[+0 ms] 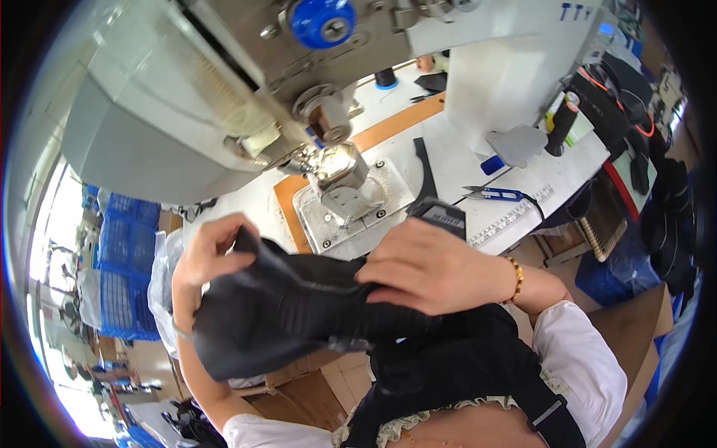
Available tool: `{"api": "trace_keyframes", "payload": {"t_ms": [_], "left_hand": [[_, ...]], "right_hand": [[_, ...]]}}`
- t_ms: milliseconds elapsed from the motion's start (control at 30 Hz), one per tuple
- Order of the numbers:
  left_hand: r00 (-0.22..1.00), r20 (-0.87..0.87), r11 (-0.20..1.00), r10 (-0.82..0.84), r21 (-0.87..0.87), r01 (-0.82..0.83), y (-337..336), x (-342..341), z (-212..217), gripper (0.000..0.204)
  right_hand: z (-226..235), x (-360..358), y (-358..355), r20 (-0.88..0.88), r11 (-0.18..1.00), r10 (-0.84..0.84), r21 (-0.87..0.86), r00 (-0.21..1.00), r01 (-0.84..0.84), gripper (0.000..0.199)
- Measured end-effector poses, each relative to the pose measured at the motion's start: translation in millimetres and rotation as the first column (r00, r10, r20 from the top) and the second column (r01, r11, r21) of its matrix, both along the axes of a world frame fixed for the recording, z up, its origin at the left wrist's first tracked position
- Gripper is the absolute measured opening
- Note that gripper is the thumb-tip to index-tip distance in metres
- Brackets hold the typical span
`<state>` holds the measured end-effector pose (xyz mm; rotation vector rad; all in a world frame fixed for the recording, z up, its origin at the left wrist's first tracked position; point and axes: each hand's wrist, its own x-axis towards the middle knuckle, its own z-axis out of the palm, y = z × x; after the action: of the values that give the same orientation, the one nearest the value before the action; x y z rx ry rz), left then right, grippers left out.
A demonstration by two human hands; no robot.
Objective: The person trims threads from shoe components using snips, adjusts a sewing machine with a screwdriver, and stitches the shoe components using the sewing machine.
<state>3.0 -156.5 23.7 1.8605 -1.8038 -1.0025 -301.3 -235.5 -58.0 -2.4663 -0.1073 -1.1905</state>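
Observation:
Between my two hands hangs a black sewn piece (276, 321), soft and folded, which looks like a shoe upper; it is a little blurred. My left hand (213, 254) is closed on its upper left edge, thumb and fingers pinching a raised corner. On the right, my right hand (422, 265) grips the top edge with bent fingers, partly hiding it. The piece is in front of the table, apart from the sewing machine's metal post (342, 175). Close beyond my right hand lies a dark box-shaped device (442, 215).
The sewing machine's white head (149, 127) overhangs the table from the left. Blue-handled thread snips (497, 194), a clear ruler (515, 216) and a curved black strip (424, 168) lie on the right of the tabletop. A dark thread cone (562, 127) stands farther right. Blue crates (127, 261) are stacked at left.

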Motion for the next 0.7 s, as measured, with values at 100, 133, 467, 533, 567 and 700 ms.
{"api": "trace_keyframes", "payload": {"t_ms": [100, 133, 467, 533, 567, 700], "left_hand": [[0.992, -0.111, 0.998, -0.055, -0.026, 0.053, 16, 8, -3, 0.025], [0.988, -0.141, 0.997, -0.061, -0.051, 0.055, 22, 12, -4, 0.022], [0.943, -0.041, 0.502, 0.330, -0.838, -0.212, 183, 44, -40, 0.010], [0.785, -0.388, 0.441, 0.482, -0.667, -0.601, 215, 68, -38, 0.015], [0.775, -0.382, 0.448, 0.503, -0.652, -0.612, 224, 79, -50, 0.015], [0.530, -0.591, 0.175, 0.608, -0.551, -0.816, 225, 116, -125, 0.036]], "right_hand": [[2, 4, 15, 0.043, 0.999, 0.012, -0.050, 0.999, -0.010, 0.024], [3, 4, 18, 0.017, 0.997, 0.002, -0.080, 1.000, 0.000, 0.027], [-30, -75, -5, 0.151, 0.948, -0.319, 0.042, 0.936, 0.316, 0.022], [-47, -96, -13, 0.085, 0.846, -0.529, 0.135, 0.844, 0.516, 0.023], [-56, -103, -17, 0.057, 0.777, -0.619, 0.191, 0.783, 0.600, 0.024], [-97, -100, -19, -0.028, 0.672, -0.680, 0.376, 0.733, 0.638, 0.022]]}}
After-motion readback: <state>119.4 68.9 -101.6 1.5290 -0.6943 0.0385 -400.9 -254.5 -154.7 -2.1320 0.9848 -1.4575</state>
